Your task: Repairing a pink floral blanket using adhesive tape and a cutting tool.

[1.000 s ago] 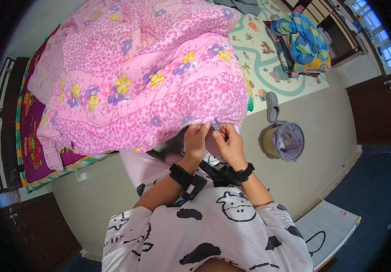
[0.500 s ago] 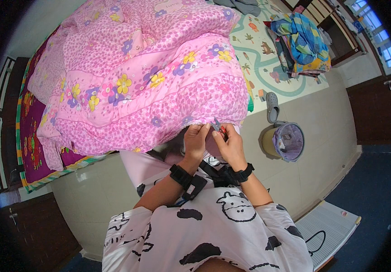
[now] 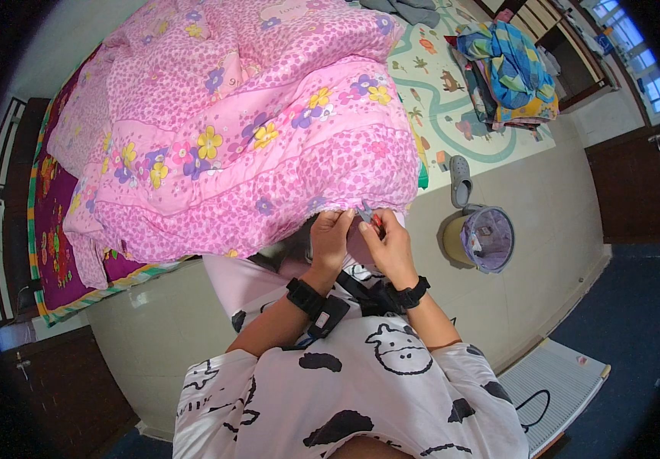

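Note:
A pink floral quilt (image 3: 261, 164) lies spread over the bed, its near edge hanging toward me. My left hand (image 3: 330, 239) is closed in a pinch on that edge, thumb and fingertips together. Just to its right, my right hand (image 3: 389, 249) is wrapped round a pair of small scissors (image 3: 366, 212) with grey blades and a red-and-black handle. The blades point at the quilt's edge, close beside my left fingertips, and look slightly apart. Any thread between them is too small to make out.
A bin (image 3: 489, 239) with a purple liner stands on the tiles to my right, behind it a grey clog (image 3: 460, 182). Folded cloths (image 3: 506, 73) are piled on a patterned play mat (image 3: 441, 99). A white slatted panel (image 3: 555, 390) lies at the lower right.
The scissor blades have shifted very slightly and look a little wider apart. Both hands stay at the same place on the quilt's edge.

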